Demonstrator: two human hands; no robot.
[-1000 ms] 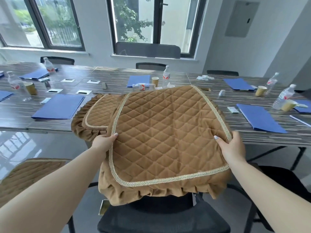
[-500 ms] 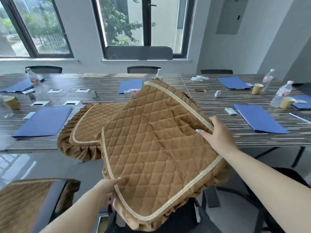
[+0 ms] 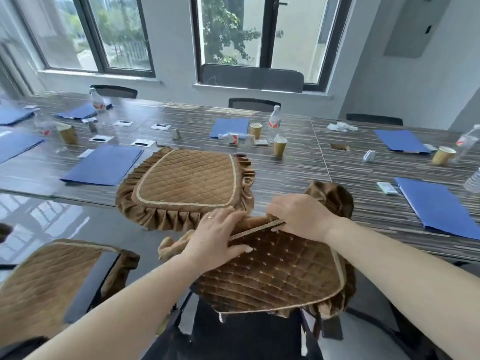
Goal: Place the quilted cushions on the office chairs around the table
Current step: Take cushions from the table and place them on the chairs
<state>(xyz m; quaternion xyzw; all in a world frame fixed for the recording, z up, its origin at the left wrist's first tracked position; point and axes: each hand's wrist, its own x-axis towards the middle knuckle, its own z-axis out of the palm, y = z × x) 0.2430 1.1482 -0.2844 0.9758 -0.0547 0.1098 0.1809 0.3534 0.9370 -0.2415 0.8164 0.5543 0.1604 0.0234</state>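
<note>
Down now from mid-air a moment ago: quilted cushion (image 3: pixel 272 276) draped over the black office chair (image 3: pixel 246 336) directly below, dark face showing, frilled skirt bunched up at the far right corner. Left hand (image 3: pixel 218 240) shifted from the lower corner up to the far edge, lying across the cushion with thumb stretched flat on the quilting and fingers reaching over the gold trim; whether those fingers grip underneath, cannot tell. Right hand (image 3: pixel 298 216) pulled in from the far side, curled onto the same trimmed edge, pinching the fabric just beside the left. Second cushion (image 3: pixel 187 183) fully uncovered, flat on the bench (image 3: pixel 298 175) with its frill hanging over the near edge. Third cushion (image 3: pixel 52 279) on the neighbouring chair at the left. Blue folders (image 3: pixel 104 166), paper cups (image 3: pixel 280 146) and water bottles (image 3: pixel 274 123) spread along the bench.
</note>
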